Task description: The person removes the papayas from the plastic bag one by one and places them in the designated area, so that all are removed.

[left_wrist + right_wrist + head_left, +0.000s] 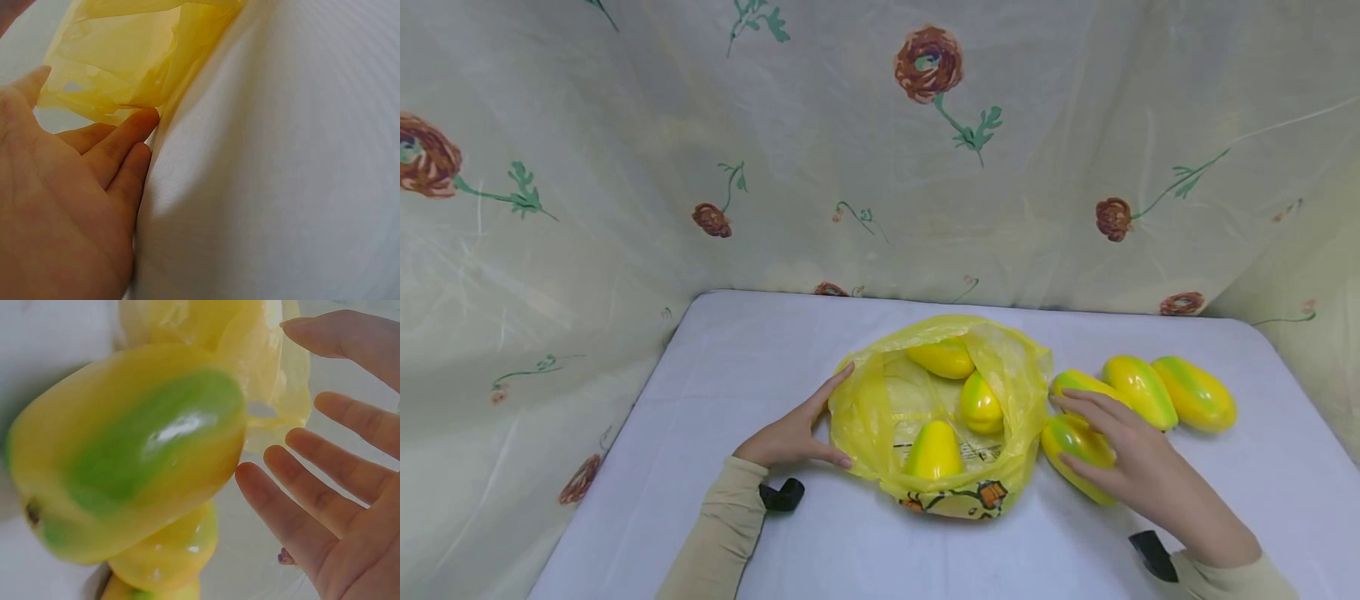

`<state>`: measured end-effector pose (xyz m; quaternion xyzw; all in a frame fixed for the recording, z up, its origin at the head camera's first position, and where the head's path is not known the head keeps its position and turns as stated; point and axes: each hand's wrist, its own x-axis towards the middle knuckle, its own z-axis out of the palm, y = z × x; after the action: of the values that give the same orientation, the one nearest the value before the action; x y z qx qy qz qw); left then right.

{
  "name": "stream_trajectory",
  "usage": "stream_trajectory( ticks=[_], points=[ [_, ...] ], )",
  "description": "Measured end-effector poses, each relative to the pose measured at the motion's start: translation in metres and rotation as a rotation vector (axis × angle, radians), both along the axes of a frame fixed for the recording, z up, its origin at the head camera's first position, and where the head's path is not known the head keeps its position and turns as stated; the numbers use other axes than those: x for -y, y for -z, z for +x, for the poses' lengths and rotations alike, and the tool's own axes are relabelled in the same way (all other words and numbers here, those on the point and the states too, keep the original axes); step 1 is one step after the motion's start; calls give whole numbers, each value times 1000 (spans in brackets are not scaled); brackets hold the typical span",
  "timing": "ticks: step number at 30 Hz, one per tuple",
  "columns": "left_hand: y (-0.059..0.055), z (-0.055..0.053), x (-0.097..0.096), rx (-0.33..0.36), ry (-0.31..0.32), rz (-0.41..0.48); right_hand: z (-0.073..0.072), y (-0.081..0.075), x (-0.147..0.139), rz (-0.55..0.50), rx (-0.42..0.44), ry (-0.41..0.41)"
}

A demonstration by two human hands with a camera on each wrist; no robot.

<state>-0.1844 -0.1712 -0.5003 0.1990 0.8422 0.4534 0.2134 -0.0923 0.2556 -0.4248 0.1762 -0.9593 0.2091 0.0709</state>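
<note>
A thin yellow plastic bag point(859, 425) stands with its mouth spread, showing three glossy yellow-green mangoes inside: one at the front point(935, 450), one at the back point(942, 358) and one at the right point(982, 403). My left hand point(792, 429) is at the bag's left side, thumb and fingers spread and fingertips right at the plastic. To the right of the bag, my right hand point(1150, 462) hovers over a mango point(1067, 437) lying on the cloth. In the right wrist view its fingers are straight and spread, with the little fingertip close to a mango point(144, 450).
Three more mangoes lie in a row behind my right hand: a partly covered one point(1084, 383), a middle one point(1138, 392) and a far-right one point(1195, 393). The white-covered table point(737, 350) backs onto a flower-patterned curtain point(820, 142).
</note>
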Motion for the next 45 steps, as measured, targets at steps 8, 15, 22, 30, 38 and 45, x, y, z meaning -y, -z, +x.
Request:
stream_trajectory(
  ticks=[8,15,22,30,38,45],
  points=[
    [0,0,0,1,4,7,-4,-9,13,-20,50,-11],
    [0,0,0,-4,3,0,-10,-13,23,-27,42,-32],
    [0,1,0,0,-8,-6,-20,-18,34,-25,38,-88],
    [-1,1,-1,3,-16,-13,-33,-24,47,-4,85,-131],
    [-2,2,-1,7,-14,-13,-47,-29,61,24,106,-203],
    [-1,0,-1,-3,-10,-16,-61,-37,68,53,131,-255]
  ],
)
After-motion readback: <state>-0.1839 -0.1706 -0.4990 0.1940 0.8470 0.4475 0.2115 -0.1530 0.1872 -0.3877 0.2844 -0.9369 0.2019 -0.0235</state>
